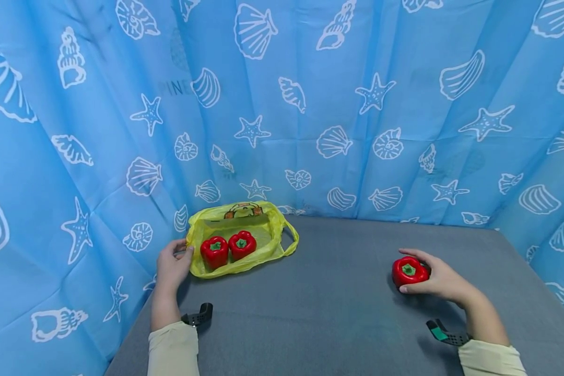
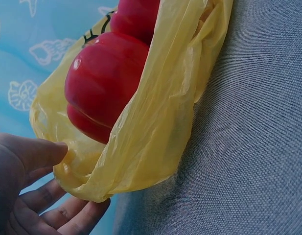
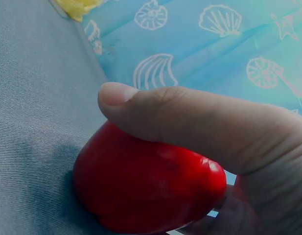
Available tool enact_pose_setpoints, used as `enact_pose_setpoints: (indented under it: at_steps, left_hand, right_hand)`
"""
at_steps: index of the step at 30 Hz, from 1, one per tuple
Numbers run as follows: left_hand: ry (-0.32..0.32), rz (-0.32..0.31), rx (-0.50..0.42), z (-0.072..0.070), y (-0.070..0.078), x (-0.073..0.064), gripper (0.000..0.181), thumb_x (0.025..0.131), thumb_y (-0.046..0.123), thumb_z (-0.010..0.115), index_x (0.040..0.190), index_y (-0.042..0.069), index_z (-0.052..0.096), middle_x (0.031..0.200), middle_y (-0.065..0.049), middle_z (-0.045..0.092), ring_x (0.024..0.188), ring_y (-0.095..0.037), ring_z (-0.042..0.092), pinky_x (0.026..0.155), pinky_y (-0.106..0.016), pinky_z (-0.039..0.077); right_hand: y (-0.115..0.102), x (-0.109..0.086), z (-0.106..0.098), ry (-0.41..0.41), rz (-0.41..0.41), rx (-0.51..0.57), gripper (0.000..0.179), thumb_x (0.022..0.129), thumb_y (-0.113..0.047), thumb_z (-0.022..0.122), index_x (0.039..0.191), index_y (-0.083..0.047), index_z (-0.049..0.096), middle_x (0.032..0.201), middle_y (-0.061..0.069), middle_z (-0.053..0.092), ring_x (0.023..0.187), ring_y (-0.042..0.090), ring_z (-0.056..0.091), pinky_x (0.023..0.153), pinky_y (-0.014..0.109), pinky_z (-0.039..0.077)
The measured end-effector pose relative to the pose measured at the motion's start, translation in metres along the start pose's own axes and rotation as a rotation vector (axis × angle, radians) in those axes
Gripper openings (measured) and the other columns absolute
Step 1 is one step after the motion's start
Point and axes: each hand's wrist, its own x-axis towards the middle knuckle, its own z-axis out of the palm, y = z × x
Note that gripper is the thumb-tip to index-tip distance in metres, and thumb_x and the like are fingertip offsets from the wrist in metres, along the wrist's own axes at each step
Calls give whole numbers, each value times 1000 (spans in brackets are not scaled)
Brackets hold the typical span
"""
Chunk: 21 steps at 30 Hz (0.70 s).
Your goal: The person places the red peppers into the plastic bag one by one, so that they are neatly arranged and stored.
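A yellow plastic bag [image 1: 258, 265] lies at the left of the table with its mouth spread wide. Inside it sit two red bell peppers, one [image 1: 214, 253] nearer the left hand and one [image 1: 242, 244] beside it. My left hand [image 1: 175, 265] pinches the bag's left rim between thumb and fingers, as the left wrist view also shows. Over on the right, my right hand [image 1: 439, 279] grips a third red bell pepper [image 3: 146, 181], thumb on one side and fingers round the other. That pepper's green stem faces up in the head view.
Grey cloth covers the table [image 1: 319, 292]. A blue curtain [image 1: 301, 104] with white shell prints hangs behind it and along both sides. The bag's handle loop [image 1: 291, 240] sticks out to its right. Each wrist wears a black strap mount.
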Motion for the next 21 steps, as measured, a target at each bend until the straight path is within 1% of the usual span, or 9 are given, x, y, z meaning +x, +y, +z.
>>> enact_pose_setpoints:
  at_steps: [4,10,17,21]
  left_hand:
    - [2,-4,-1,0,-1,1,46,110,22,57,149,-1,54,145,-27,59,134,-46,59,109,-57,54]
    - [5,-7,9,1,-2,2,47,110,24,56,149,-1,54,146,-27,59,133,-46,60,108,-58,55]
    - [1,-8,18,1,-2,2,48,110,25,56,151,0,53,147,-27,58,133,-45,60,109,-57,55]
    - [2,-15,24,1,-1,1,48,110,25,56,151,0,53,147,-26,58,133,-45,59,109,-57,54]
  right_hand:
    - [4,0,-2,-10,-3,7,102,82,-30,91,164,-8,33,153,34,44,133,54,46,84,48,65]
    - [6,-3,-5,-35,3,32,100,83,-28,89,163,-6,33,152,34,45,132,51,48,82,40,64]
    - [5,-3,-6,-25,42,1,98,84,-32,90,161,-4,36,149,33,47,129,49,51,83,47,65]
    - [4,-4,-7,-19,53,-3,98,84,-32,89,161,-3,36,148,33,48,128,49,51,84,47,65]
